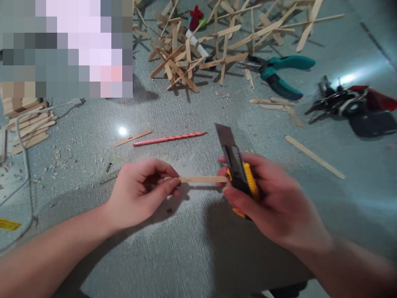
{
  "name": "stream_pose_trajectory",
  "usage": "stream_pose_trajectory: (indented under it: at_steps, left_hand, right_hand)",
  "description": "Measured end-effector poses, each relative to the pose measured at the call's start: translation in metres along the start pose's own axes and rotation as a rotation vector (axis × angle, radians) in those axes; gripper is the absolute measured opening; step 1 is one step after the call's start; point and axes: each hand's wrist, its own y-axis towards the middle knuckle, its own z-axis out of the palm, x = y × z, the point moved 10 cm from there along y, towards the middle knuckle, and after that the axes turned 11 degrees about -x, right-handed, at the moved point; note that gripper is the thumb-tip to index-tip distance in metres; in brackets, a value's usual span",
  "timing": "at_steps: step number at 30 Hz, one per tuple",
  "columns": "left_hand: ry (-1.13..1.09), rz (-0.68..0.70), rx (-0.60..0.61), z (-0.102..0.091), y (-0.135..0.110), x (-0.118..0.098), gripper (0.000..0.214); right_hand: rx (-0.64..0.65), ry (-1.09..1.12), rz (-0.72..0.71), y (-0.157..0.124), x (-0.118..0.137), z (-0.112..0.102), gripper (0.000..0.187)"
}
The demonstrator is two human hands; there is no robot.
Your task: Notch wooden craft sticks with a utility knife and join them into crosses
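Note:
My left hand [141,192] pinches one end of a thin wooden craft stick [203,179] between thumb and fingers. My right hand [269,203] is wrapped round a yellow and black utility knife [237,165], whose blade points up and away from me. The fingertips of that hand also touch the stick's other end. The stick lies level between the two hands, just above the grey table [186,248].
A pink pencil [169,139] and a loose stick [132,138] lie beyond the hands. A structure of glued sticks [217,41] stands at the back, teal pliers [279,70] beside it. Stacked sticks [29,124] left, dark tools [350,103] right, wood shavings [58,159] scattered.

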Motion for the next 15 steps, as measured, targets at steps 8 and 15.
stream_pose_trajectory:
  at_steps: [8, 15]
  left_hand:
    - [-0.034, -0.023, 0.068, 0.009, -0.006, 0.000, 0.004]
    - [0.006, -0.018, 0.103, 0.014, -0.010, 0.007, 0.008]
  right_hand:
    - [-0.048, 0.091, 0.041, 0.004, 0.001, -0.002, 0.029]
    - [-0.034, 0.115, 0.063, 0.000, -0.002, 0.003, 0.031]
